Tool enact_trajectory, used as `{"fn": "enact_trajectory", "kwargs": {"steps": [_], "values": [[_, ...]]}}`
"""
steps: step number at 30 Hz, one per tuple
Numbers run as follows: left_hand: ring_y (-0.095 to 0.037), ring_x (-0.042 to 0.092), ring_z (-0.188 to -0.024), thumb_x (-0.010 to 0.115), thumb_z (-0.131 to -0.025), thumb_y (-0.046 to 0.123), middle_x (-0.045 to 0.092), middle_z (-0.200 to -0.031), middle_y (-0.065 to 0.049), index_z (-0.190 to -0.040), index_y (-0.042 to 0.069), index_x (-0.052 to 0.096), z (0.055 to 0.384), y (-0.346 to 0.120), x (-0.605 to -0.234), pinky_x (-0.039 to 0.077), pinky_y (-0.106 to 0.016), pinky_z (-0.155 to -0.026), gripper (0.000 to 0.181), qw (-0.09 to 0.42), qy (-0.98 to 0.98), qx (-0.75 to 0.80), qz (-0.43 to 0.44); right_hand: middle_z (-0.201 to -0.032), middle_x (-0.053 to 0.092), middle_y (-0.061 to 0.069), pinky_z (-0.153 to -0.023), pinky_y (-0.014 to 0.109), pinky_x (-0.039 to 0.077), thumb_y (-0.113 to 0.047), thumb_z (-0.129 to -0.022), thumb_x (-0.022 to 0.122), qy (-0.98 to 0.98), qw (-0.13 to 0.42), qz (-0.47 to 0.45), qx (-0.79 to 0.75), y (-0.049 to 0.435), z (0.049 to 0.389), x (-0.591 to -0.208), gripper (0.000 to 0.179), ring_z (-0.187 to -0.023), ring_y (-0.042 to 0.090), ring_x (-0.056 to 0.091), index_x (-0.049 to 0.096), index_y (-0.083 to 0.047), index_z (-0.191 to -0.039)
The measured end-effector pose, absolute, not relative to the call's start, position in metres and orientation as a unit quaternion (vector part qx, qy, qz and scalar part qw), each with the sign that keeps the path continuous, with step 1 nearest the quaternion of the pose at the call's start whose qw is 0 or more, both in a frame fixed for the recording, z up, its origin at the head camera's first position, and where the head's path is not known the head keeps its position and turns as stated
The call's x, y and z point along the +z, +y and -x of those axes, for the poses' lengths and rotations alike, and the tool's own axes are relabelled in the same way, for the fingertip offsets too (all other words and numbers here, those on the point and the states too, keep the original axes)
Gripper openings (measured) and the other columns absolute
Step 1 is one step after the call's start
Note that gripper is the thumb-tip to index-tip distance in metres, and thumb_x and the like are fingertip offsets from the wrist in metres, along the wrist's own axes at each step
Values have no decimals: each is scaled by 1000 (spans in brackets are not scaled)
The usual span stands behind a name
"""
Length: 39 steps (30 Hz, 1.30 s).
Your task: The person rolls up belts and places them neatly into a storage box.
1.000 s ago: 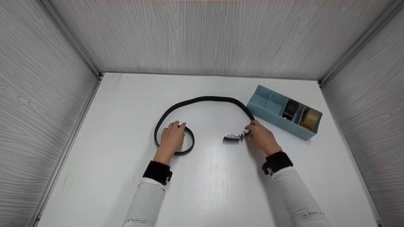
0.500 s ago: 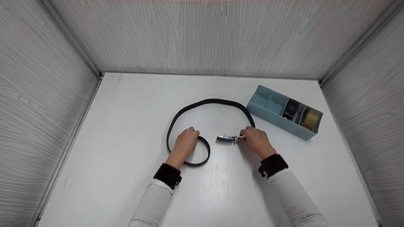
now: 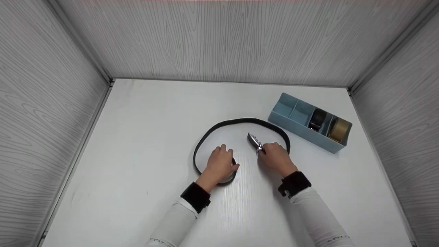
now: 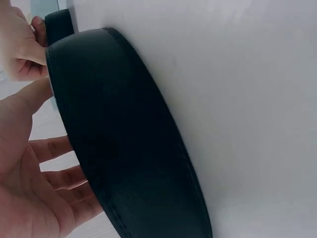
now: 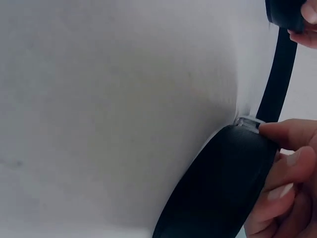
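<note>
A black belt (image 3: 248, 120) curves over the white table in a wide arc, with its left end rolled into a small coil (image 3: 235, 175). My left hand (image 3: 219, 164) is over that coil, thumb spread to the right. In the left wrist view the belt strap (image 4: 124, 134) stands on edge and hides the tips of the thumb and fingers. Near the silver buckle (image 3: 254, 142) my right hand (image 3: 276, 158) pinches the belt's other end. The right wrist view has thumb and fingers on the strap (image 5: 218, 178) by a metal piece (image 5: 248, 123).
A blue divided box (image 3: 305, 133) stands at the right, close to the belt's arc. A dark rolled item (image 3: 318, 118) and a tan roll (image 3: 339, 129) sit in its right compartments. Grey wood-grain walls (image 3: 219, 41) surround the white table (image 3: 154, 120).
My left hand has moved right with the coil, and its thumb has spread out. The belt's arc has narrowed and shifted right. The buckle in my right hand has swung to point up and left.
</note>
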State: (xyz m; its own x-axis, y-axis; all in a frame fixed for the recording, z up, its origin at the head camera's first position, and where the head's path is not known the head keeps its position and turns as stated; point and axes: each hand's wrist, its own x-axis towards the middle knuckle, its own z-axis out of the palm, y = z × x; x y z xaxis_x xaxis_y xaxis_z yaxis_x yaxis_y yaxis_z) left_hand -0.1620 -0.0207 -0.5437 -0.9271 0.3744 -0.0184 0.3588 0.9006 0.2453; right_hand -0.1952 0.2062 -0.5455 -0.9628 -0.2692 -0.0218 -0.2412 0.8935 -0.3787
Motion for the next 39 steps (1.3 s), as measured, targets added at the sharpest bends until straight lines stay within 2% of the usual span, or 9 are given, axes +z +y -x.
{"fn": "enact_trajectory", "kwargs": {"steps": [3,7,12,16,20,23,30,34,39], "values": [[-31,57,-95,75,-81,35,57,-101,-15,-103,0,65,163,-25,-538,45,-40,-88,42,55,964,140,-220,-65,55,6,-54,39,43,-13,-93,59,972,48,87,-213,215,195,-545,23,-57,22,50,60,-6,-71],[-30,57,-99,79,-77,24,59,-105,-13,-111,0,67,167,-42,-533,46,-38,-89,43,102,942,183,-263,-63,54,7,-51,36,43,-12,-93,56,970,61,29,-235,228,194,-545,26,-54,22,52,55,-7,-67],[-29,59,-105,69,-88,15,62,-109,-14,-114,-3,68,175,-67,-533,46,-38,-92,32,125,919,238,-289,-60,56,7,-48,33,45,-14,-93,56,965,64,-4,-253,237,193,-542,27,-50,20,55,55,-6,-67],[-29,61,-102,63,-91,4,64,-105,-13,-111,1,71,175,-73,-535,48,-40,-87,22,95,923,234,-292,-62,59,8,-47,33,46,-20,-95,58,960,75,-12,-271,233,191,-537,23,-48,18,57,55,-4,-79],[-27,63,-87,70,-87,6,64,-91,-7,-95,9,74,175,-69,-540,51,-39,-70,10,37,946,175,-272,-72,61,11,-55,40,48,-21,-94,61,968,46,13,-247,216,186,-533,20,-60,24,60,57,-2,-86],[-27,63,-78,72,-84,9,63,-83,-6,-83,11,70,176,-65,-544,50,-39,-61,3,0,957,138,-256,-77,62,9,-60,42,48,-21,-92,65,974,29,54,-220,195,179,-531,19,-67,25,59,61,-3,-88],[-29,65,-66,72,-84,12,65,-75,-8,-78,9,68,177,-57,-550,51,-41,-53,8,-72,967,98,-226,-63,60,-1,-51,31,47,-28,-96,64,935,128,147,-297,135,157,-538,29,-50,11,57,63,0,-103],[-31,65,-64,68,-85,5,65,-74,-11,-79,5,66,177,-55,-553,52,-41,-53,7,-76,969,109,-206,-63,58,-1,-52,29,47,-21,-95,63,927,124,141,-326,119,153,-543,29,-49,9,56,59,3,-111],[-36,65,-67,64,-85,-2,64,-77,-17,-81,0,61,175,-56,-553,52,-44,-56,6,-48,971,168,-163,-64,59,1,-54,31,48,-5,-91,63,923,99,111,-355,119,157,-547,25,-51,12,56,58,5,-113]]}}
